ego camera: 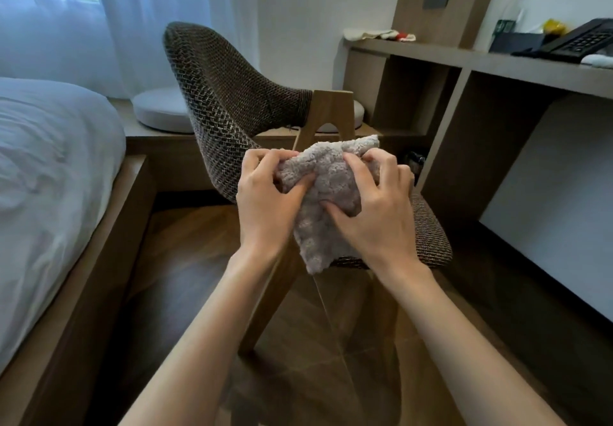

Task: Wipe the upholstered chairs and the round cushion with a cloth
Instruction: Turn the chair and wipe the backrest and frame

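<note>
A fluffy grey cloth (331, 190) is bunched between both hands above the seat of a brown woven upholstered chair (225, 93). My left hand (268, 203) grips the cloth's left edge, thumb and fingers curled into it. My right hand (374, 206) grips its right side, fingers dug into the pile. The cloth's lower corner hangs down over the seat's front edge (431, 236). The chair's curved backrest rises at the left, and its wooden legs (275, 296) stand on the floor. A round grey cushion (159, 112) lies behind the chair on a low wooden platform.
A bed with white linen (49, 166) and a wooden frame runs along the left. On the right stands a wooden desk (517, 67) with open shelves, a black telephone (587, 42) and small items. Sheer curtains (99, 10) cover the window behind. The floor (199, 259) is dark wood.
</note>
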`<state>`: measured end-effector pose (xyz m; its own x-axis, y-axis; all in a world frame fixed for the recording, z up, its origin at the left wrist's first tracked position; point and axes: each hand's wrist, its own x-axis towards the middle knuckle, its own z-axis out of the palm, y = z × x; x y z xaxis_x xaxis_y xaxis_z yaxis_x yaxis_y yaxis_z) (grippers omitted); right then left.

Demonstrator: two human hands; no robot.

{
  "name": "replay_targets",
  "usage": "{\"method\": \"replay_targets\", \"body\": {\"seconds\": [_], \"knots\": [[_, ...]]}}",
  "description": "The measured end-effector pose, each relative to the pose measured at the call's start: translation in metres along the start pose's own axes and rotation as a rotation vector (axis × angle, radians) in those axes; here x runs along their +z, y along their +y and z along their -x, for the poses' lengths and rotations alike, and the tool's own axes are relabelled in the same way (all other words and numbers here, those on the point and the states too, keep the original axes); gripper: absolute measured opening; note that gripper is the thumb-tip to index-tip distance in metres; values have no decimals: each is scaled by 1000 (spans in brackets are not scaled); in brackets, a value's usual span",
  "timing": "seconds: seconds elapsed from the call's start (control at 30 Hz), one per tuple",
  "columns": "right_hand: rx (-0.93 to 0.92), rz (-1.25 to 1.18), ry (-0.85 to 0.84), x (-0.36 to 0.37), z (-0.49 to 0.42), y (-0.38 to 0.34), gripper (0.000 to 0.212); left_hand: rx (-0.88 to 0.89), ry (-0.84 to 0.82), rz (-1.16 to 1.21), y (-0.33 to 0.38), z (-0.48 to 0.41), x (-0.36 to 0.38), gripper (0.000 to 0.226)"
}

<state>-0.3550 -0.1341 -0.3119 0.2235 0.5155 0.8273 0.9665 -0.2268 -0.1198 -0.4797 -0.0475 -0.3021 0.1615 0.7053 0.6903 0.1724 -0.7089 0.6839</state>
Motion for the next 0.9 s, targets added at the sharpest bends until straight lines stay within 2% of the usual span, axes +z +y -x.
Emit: {"method": "replay_targets", "body": {"seconds": [0.07,0.17,0.23,0.37,0.43,0.5,0.57,0.67,0.77,0.9], "knots": [[-41,-7,55,7,7,3,62,8,20,12,-2,6,0,27],[-117,-38,125,17,21,5,45,-24,43,42,-6,16,0,22],[-133,-46,116,22,34,3,36,-60,24,35,-11,22,-2,23],[-78,-125,11,23,51,-5,32,-143,-57,-6,-19,36,-8,26],[-71,-173,27,16,46,-7,29,-152,-70,5,-16,36,-11,25],[-59,-203,112,7,31,-8,30,-93,-36,80,-7,30,-12,24],[-26,-216,156,1,12,-7,40,-12,16,117,2,23,-9,27],[-33,-155,90,4,4,-7,52,-5,23,68,3,22,-4,30],[-56,-152,118,19,24,-5,46,-33,15,56,-8,27,-2,26],[9,-224,142,48,60,-7,39,-44,-25,30,-31,40,-6,26]]}}
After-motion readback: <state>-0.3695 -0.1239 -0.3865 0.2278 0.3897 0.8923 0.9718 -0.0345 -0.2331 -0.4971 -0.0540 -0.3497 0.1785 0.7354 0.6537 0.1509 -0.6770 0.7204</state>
